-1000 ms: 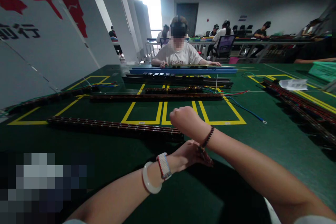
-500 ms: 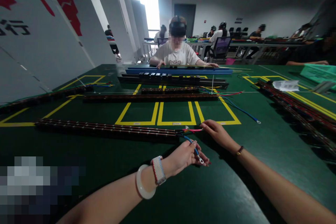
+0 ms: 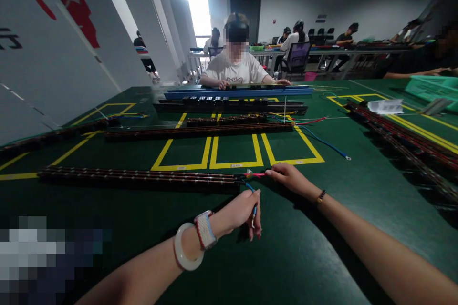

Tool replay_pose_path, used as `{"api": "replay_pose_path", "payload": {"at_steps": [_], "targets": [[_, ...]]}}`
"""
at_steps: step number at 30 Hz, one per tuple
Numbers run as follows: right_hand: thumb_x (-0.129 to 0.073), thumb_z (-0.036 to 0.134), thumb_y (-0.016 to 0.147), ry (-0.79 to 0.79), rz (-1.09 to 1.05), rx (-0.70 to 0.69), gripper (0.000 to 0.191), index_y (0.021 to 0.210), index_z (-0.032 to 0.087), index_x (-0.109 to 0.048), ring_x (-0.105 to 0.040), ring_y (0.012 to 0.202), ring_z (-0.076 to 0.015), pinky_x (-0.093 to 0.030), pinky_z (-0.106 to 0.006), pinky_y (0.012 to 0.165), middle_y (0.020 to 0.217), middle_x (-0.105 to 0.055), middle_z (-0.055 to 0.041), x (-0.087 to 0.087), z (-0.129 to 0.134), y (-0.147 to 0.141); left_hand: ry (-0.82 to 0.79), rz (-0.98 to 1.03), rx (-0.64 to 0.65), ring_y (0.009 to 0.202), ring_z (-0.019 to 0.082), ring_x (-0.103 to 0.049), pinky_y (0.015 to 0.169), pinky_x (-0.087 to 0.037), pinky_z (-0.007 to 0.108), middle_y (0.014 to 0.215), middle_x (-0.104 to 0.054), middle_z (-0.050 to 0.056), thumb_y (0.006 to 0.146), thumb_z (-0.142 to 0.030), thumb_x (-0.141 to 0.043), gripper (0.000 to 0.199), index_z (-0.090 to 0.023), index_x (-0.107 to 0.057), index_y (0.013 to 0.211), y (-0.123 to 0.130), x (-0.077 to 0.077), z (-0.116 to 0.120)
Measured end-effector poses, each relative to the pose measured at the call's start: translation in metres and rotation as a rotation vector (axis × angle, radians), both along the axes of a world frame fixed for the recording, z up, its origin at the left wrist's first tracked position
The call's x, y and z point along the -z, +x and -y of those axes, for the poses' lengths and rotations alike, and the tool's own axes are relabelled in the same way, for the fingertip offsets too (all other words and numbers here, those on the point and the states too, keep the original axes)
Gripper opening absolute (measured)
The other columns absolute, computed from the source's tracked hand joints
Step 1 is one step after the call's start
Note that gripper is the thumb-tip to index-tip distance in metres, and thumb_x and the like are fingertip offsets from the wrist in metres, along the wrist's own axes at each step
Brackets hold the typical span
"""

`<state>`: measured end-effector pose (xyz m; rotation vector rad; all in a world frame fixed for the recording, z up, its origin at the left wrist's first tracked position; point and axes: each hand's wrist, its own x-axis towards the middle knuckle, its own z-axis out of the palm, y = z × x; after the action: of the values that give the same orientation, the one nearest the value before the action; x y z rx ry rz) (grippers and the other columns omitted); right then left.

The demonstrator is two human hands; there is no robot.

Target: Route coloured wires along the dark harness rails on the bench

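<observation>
The left hand (image 3: 245, 212) covers a middle stretch of the blue wire (image 3: 249, 186); the right hand (image 3: 291, 178) hides the tip of the red wire (image 3: 258, 175). The left arm (image 3: 139, 267) is cut by the bottom edge, the right arm (image 3: 379, 243) by the lower right corner. The left edge crops a dark bar (image 3: 53, 134) and the wall lettering (image 3: 10, 39); the right edge crops the basket (image 3: 432, 91). Pixelation blurs the lower left. Labels (image 3: 236, 165) on the table (image 3: 307, 257) are too small to read.
</observation>
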<state>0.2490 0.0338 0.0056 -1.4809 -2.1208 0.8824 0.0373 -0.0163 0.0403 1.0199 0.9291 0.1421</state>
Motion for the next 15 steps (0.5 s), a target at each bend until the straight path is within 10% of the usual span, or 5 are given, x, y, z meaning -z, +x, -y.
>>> {"api": "replay_pose_path", "payload": {"at_steps": [7, 11, 15], "targets": [[-0.043, 0.057, 0.088, 0.008, 0.027, 0.003, 0.05, 0.064, 0.014, -0.051, -0.041, 0.058, -0.01, -0.027, -0.024, 0.054, 0.061, -0.046, 0.0007, 0.001, 0.0, 0.0, 0.139, -0.239, 0.217, 0.036, 0.006, -0.044, 0.037, -0.03, 0.016, 0.045, -0.044, 0.002, 0.094, -0.042, -0.015, 0.057, -0.01, -0.04, 0.054, -0.006, -0.011, -0.005], [-0.044, 0.054, 0.089, 0.083, 0.08, 0.007, 0.048, 0.064, 0.014, -0.051, -0.041, 0.06, -0.0113, -0.029, -0.025, 0.055, 0.062, -0.047, -0.0003, 0.003, 0.001, 0.001, 0.079, -0.057, 0.17, 0.047, 0.011, -0.056, 0.045, -0.043, 0.02, 0.058, -0.057, 0.004, 0.095, -0.039, -0.019, 0.041, -0.01, -0.044, 0.081, -0.007, 0.001, -0.008], [-0.052, 0.039, 0.088, 0.521, 0.109, 0.084, 0.026, 0.078, 0.015, -0.055, -0.048, 0.075, -0.0156, -0.039, -0.029, 0.068, 0.077, -0.053, -0.0047, -0.009, 0.015, -0.003, 0.071, 0.06, 0.193, 0.06, 0.014, -0.063, 0.056, -0.05, 0.026, 0.074, -0.064, 0.01, 0.095, -0.04, -0.02, 0.041, -0.008, -0.046, 0.098, -0.005, 0.015, -0.011]]}}
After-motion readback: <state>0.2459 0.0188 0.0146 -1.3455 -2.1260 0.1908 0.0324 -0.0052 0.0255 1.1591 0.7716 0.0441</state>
